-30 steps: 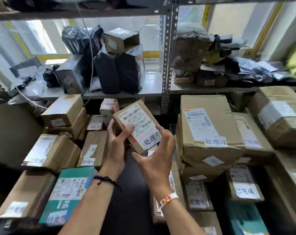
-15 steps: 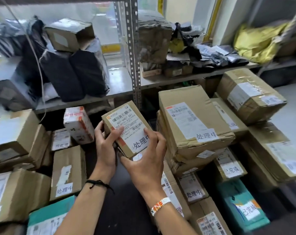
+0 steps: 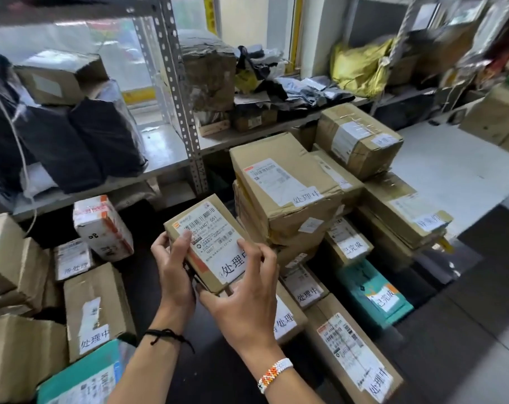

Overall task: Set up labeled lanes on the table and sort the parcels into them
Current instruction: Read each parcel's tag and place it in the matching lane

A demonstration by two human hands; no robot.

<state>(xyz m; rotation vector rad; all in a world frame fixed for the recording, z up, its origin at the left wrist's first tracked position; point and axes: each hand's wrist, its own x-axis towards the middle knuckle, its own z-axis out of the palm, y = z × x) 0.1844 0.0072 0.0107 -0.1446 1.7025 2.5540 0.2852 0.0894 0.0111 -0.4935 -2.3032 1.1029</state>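
Observation:
I hold a small brown cardboard parcel (image 3: 209, 237) with a white shipping label and a handwritten tag, tilted above the dark table (image 3: 148, 275). My left hand (image 3: 174, 272) grips its left edge, thumb on the label. My right hand (image 3: 244, 295) holds its lower right corner from beneath. To the right stands a stack of large brown parcels (image 3: 282, 188) with tags. On the left lie more tagged boxes (image 3: 96, 310) and a white and orange parcel (image 3: 103, 228).
A metal shelf (image 3: 171, 147) behind carries black bags (image 3: 81, 144), boxes and a yellow bag (image 3: 361, 68). A teal parcel (image 3: 373, 293) and a long brown box (image 3: 352, 348) lie at the right. Another teal parcel (image 3: 84, 377) sits lower left. A pale surface (image 3: 451, 164) lies far right.
The view has swung to the right, so the right-hand stacks show more. The held parcel has dropped slightly, with both hands still on it.

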